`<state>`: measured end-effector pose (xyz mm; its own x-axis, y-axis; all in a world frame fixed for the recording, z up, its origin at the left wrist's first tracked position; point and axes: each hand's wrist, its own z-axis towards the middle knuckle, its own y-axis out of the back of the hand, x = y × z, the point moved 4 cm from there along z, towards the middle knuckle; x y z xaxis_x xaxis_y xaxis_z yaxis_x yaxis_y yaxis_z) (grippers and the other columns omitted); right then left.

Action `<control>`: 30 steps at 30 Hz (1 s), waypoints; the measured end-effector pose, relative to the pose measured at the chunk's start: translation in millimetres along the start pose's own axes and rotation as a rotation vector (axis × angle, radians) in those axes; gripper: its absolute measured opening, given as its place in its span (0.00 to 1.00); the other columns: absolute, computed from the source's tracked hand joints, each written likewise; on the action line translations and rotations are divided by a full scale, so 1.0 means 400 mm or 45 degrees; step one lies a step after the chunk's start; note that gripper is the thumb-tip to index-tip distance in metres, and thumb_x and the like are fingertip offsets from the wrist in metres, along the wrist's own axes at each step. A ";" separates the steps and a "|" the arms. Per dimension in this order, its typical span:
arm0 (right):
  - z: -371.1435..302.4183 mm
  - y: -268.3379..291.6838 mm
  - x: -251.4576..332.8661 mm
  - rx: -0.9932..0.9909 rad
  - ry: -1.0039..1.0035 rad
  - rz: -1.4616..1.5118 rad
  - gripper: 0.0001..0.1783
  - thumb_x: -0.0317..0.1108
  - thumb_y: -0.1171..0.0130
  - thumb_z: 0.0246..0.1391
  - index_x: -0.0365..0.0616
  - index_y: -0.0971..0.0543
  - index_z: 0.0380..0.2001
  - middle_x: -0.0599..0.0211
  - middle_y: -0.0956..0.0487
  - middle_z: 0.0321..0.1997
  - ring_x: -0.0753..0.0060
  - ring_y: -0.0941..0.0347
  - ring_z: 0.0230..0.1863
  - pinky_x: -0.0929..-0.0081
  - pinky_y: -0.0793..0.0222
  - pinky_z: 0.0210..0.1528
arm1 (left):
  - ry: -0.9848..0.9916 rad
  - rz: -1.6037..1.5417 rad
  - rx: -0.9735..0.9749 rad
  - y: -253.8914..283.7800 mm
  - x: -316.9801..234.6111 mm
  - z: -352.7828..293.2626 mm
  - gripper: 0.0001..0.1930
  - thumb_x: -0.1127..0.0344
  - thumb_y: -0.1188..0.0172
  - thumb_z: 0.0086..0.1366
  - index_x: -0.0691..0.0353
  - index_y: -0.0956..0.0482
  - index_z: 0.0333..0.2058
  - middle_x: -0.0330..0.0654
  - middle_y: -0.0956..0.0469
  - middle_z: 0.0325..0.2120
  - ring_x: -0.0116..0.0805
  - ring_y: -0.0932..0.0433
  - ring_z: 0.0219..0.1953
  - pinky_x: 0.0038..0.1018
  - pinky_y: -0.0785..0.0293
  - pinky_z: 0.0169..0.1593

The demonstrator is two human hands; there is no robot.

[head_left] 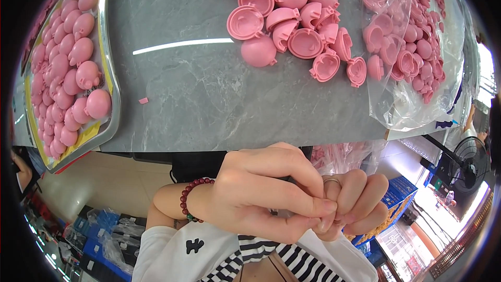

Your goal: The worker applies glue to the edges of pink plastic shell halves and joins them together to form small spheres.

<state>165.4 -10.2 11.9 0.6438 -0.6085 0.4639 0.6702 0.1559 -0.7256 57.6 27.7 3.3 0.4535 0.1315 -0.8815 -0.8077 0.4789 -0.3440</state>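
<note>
My two hands meet in front of my chest, just off the table's near edge. My left hand (261, 190), with a dark red bead bracelet (183, 198) at its wrist, is closed with thumb and fingertips pinched together. Against those fingertips presses my right hand (357, 203), its fingers curled and a thin ring on one of them. Whatever lies between the fingers is hidden. Beyond the hands, a loose heap of pink plastic ball shells (305, 43) lies on the grey marbled table (209, 109), some round side up, others showing their hollow inside.
At the left stands a metal-rimmed tray (116, 109) full of pink balls (65, 68). A clear plastic bag (389, 107) with more pink shells lies at the right. One small pink scrap (144, 101) rests on the table. Blue crates (99, 245) and a black fan (467, 162) stand beyond the table.
</note>
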 end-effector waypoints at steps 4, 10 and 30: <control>-0.003 0.002 -0.004 0.023 0.048 0.020 0.18 0.06 0.54 0.34 0.42 0.42 0.11 0.67 0.44 0.26 0.72 0.44 0.24 0.80 0.31 0.25 | -0.003 -0.026 -0.016 0.001 0.002 -0.002 0.13 0.79 0.39 0.34 0.61 0.19 0.24 0.38 0.24 0.23 0.24 0.28 0.24 0.30 0.31 0.39; 0.000 -0.003 -0.005 0.003 0.088 0.061 0.18 0.05 0.54 0.33 0.42 0.42 0.11 0.66 0.44 0.26 0.71 0.44 0.24 0.79 0.31 0.25 | 0.022 -0.075 0.020 0.004 0.003 0.002 0.12 0.78 0.40 0.35 0.61 0.19 0.25 0.39 0.24 0.23 0.25 0.27 0.24 0.31 0.32 0.40; 0.013 -0.001 0.030 0.237 -0.070 -0.363 0.22 0.01 0.48 0.20 0.42 0.39 0.12 0.68 0.42 0.26 0.73 0.43 0.23 0.78 0.28 0.25 | -0.397 0.827 0.094 0.006 -0.059 -0.005 0.08 0.62 0.41 0.52 0.59 0.23 0.21 0.36 0.26 0.20 0.29 0.29 0.22 0.42 0.30 0.43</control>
<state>174.8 -13.6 20.5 0.4361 -0.6060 0.6653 0.8789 0.1280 -0.4596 44.3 23.9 22.6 -0.0144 0.6459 -0.7633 -0.9282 0.2753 0.2504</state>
